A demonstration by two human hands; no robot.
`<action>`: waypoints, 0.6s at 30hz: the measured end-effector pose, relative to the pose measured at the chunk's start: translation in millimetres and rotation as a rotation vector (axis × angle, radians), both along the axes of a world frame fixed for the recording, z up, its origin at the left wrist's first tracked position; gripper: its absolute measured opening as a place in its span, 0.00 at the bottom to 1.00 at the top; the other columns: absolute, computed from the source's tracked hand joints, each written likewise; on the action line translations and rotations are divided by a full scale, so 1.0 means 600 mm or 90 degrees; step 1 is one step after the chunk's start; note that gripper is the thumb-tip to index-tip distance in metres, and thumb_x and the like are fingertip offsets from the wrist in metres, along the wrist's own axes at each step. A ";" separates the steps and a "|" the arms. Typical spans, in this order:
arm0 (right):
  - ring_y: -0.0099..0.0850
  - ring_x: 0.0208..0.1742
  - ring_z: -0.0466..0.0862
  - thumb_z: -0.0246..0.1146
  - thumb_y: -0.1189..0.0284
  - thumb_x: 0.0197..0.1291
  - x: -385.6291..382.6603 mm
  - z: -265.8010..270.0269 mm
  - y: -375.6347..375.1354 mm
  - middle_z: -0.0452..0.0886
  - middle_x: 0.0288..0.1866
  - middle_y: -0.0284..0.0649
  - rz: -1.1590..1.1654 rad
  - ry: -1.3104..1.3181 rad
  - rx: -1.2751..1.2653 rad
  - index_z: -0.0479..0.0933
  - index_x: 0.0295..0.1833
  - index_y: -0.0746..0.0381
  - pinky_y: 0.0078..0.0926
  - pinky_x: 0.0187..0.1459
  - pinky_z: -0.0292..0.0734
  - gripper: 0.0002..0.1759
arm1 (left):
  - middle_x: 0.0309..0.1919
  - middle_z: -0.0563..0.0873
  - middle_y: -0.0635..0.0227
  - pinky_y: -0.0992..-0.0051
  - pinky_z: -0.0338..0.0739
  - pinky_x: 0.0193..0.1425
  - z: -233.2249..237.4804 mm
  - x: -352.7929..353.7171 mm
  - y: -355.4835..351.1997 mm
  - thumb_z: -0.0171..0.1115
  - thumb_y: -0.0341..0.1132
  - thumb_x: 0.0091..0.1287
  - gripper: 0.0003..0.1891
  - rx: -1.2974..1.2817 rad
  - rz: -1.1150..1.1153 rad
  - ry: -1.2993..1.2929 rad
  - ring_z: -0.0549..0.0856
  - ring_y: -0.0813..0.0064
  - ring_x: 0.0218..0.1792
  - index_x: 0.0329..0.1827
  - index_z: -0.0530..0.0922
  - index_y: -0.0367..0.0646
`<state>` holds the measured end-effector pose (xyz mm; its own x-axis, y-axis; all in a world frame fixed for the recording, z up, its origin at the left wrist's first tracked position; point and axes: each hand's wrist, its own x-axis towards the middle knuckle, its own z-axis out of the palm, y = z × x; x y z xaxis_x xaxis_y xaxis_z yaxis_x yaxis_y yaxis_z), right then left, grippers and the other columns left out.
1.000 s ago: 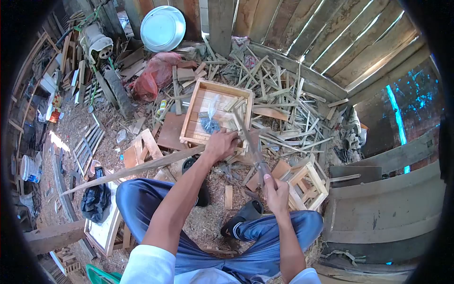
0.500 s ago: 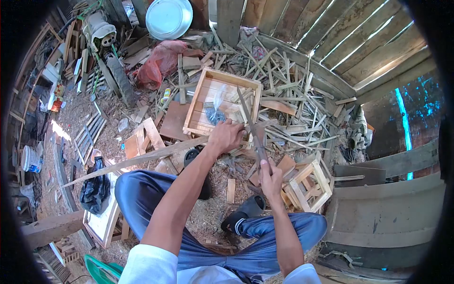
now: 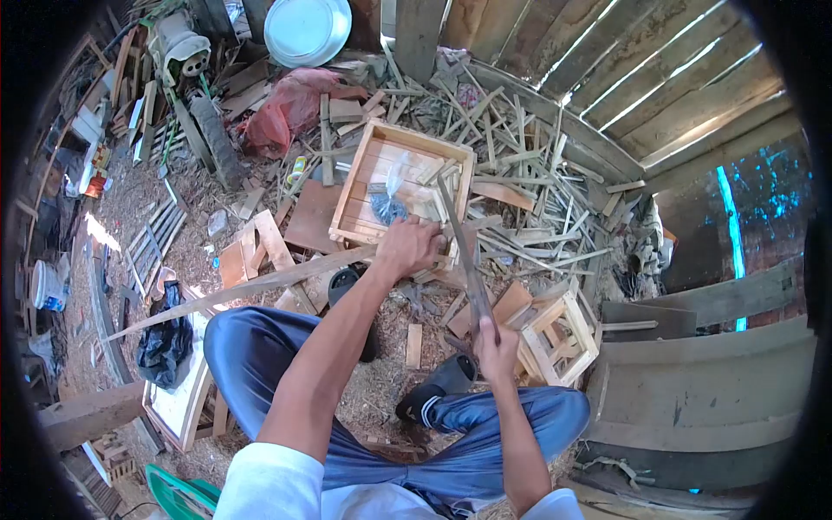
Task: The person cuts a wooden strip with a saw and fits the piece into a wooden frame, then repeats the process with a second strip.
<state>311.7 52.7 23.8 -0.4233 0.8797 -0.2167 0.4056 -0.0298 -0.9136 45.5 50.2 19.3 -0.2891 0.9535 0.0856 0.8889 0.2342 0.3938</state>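
My left hand (image 3: 407,247) is closed around a long, thin wooden strip (image 3: 247,289), which runs down to the left past my knee. In my right hand (image 3: 497,351) is the handle of a machete (image 3: 464,251), its long grey blade pointing up and away from me. The blade crosses just right of my left fingers, close to the strip's end. Beyond my left hand lies a shallow wooden box (image 3: 353,186), with a clear plastic bag (image 3: 388,204) of small dark pieces inside.
A small wooden frame (image 3: 559,338) lies beside my right knee. Wood offcuts (image 3: 555,208) are heaped against the plank wall. A red plastic bag (image 3: 282,108) and a metal basin (image 3: 308,30) are at the back. On the left, a black bag (image 3: 165,342) rests over a white panel.
The machete has come back toward me, handle and tip both lower. My left hand keeps its place on the strip. The whole view has shifted slightly.
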 end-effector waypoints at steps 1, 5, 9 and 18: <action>0.24 0.17 0.66 0.58 0.53 0.68 -0.011 0.002 0.003 0.66 0.12 0.35 -0.006 -0.002 -0.003 0.73 0.21 0.68 0.34 0.22 0.61 0.30 | 0.39 0.88 0.57 0.58 0.72 0.54 -0.003 0.003 0.001 0.53 0.45 0.68 0.16 -0.003 -0.006 -0.002 0.82 0.59 0.49 0.48 0.81 0.44; 0.22 0.16 0.66 0.57 0.53 0.69 -0.063 0.010 0.028 0.65 0.12 0.32 0.018 -0.019 0.047 0.72 0.20 0.68 0.33 0.21 0.60 0.31 | 0.37 0.87 0.55 0.56 0.72 0.56 -0.002 -0.002 0.001 0.53 0.45 0.70 0.16 -0.017 -0.011 -0.015 0.82 0.58 0.49 0.47 0.81 0.44; 0.21 0.15 0.67 0.56 0.54 0.70 -0.002 0.021 -0.008 0.67 0.12 0.30 0.015 0.010 -0.031 0.73 0.19 0.66 0.30 0.21 0.61 0.30 | 0.37 0.87 0.56 0.55 0.71 0.57 -0.002 0.001 0.003 0.52 0.45 0.70 0.15 -0.005 0.005 -0.010 0.82 0.57 0.48 0.45 0.81 0.44; 0.20 0.16 0.70 0.57 0.55 0.70 -0.008 0.024 -0.004 0.70 0.13 0.30 0.043 -0.060 0.009 0.75 0.21 0.65 0.27 0.20 0.63 0.29 | 0.32 0.87 0.54 0.57 0.73 0.51 -0.008 -0.002 0.003 0.53 0.42 0.69 0.13 0.051 -0.015 -0.005 0.83 0.55 0.44 0.41 0.80 0.42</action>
<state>307.1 50.2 38.4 -0.4604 0.8530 -0.2457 0.4907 0.0139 -0.8712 44.4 51.8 14.5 -0.2683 0.9500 0.1597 0.8905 0.1813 0.4174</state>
